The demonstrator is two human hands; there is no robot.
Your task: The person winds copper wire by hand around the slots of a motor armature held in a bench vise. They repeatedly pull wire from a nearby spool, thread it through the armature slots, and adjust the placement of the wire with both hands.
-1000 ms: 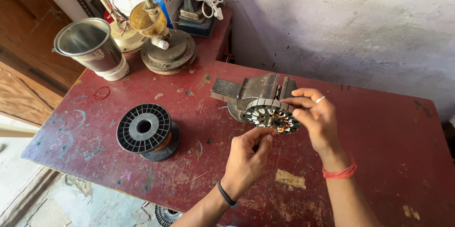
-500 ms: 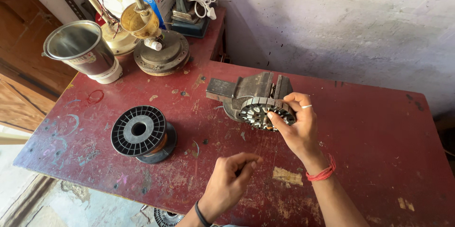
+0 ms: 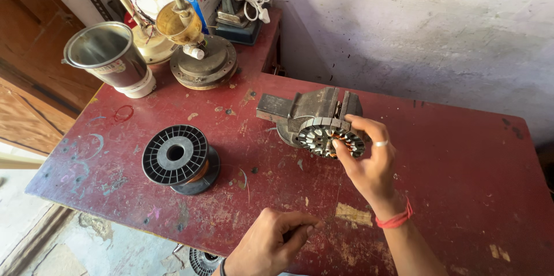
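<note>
Gripping the round, slotted metal stator (image 3: 332, 136) clamped in a grey vise (image 3: 311, 109) on the scuffed red desk (image 3: 461, 155), the right hand (image 3: 369, 166) curls its fingers around it, while the left hand (image 3: 271, 244) pinches shut, perhaps on thin wire.

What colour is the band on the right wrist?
Red-orange band, clearest in the head view.

Round slotted stator (image 3: 330, 137) in bench vise (image 3: 314, 106)

Spool (image 3: 176, 155) left of vise (image 3: 311, 109) — stator (image 3: 332, 137) before it, on table (image 3: 461, 155).
</note>
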